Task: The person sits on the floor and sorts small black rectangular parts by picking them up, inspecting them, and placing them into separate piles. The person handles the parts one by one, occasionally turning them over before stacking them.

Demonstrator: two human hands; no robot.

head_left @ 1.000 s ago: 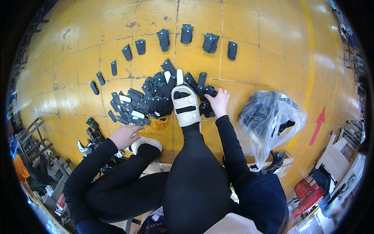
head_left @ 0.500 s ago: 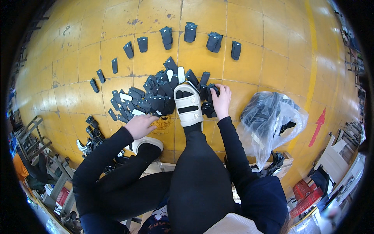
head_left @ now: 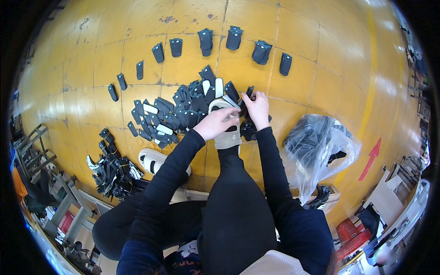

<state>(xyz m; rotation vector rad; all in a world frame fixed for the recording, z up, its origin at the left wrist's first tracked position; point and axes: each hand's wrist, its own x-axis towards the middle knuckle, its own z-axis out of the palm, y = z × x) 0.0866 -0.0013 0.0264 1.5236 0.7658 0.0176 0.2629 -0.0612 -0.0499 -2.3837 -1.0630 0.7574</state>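
My right hand (head_left: 257, 109) grips a dark flat pad (head_left: 248, 91) at its edge, fingers pinched, just right of my sandalled foot. My left hand (head_left: 215, 123) reaches across above the beige sandal (head_left: 228, 139), thumb and fingers apart, fingertips close to that pad and nothing visible in them. A heap of dark, rounded flat pads (head_left: 188, 117), several showing white faces, spreads on the floor left of the foot. More dark pads (head_left: 250, 131) lie beneath and beside my right hand, partly hidden.
Small stacks and single pads (head_left: 206, 42) form an arc farther out on the yellow floor (head_left: 183, 68). At right is a clear plastic bag (head_left: 316, 146) of dark pieces. Dark strapped pieces (head_left: 117, 169) pile up at left near my other sandal (head_left: 151, 160). Yellow string (head_left: 170, 147) lies by the heap.
My left hand has moved right, from beside the yellow string to above my sandal near the right hand. My right hand has shifted slightly and now holds a pad upright. My left foot has shifted left.
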